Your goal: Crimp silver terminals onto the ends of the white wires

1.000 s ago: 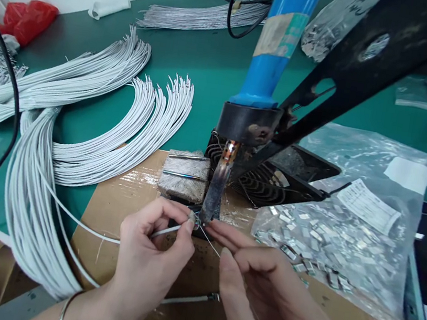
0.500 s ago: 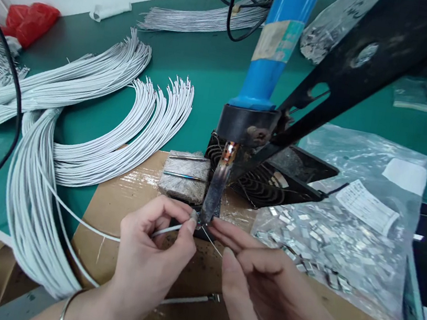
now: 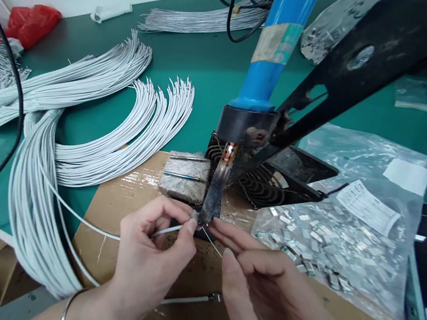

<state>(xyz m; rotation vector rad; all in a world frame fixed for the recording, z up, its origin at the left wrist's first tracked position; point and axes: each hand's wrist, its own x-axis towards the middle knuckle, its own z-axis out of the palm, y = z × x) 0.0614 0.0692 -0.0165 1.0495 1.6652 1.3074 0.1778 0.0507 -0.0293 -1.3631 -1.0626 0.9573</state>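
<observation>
With thumb and fingertips, my left hand (image 3: 157,250) pinches a white wire (image 3: 167,231) close to its end, just under the tip of a soldering iron (image 3: 215,187). A thin strand of solder wire (image 3: 213,242) is pinched in my right hand (image 3: 278,291); its end reaches the iron's tip. The exact contact point is small and partly hidden by my fingertips. The blue-handled iron points downward in a black metal stand arm (image 3: 339,82). Below my hands lies another white wire (image 3: 188,300) with a small metal terminal (image 3: 213,298) on its end.
Bundles of white wires (image 3: 118,157) spread over the green mat at left. Behind the iron are a wire-wrapped sponge block (image 3: 185,177) and a black fan (image 3: 261,185). A clear bag of small metal pieces (image 3: 318,233) lies right. Cardboard (image 3: 110,214) covers the work area.
Both hands keep nearly the same pose at the iron's tip. The view has shifted very slightly; nothing was taken hold of or let go.
</observation>
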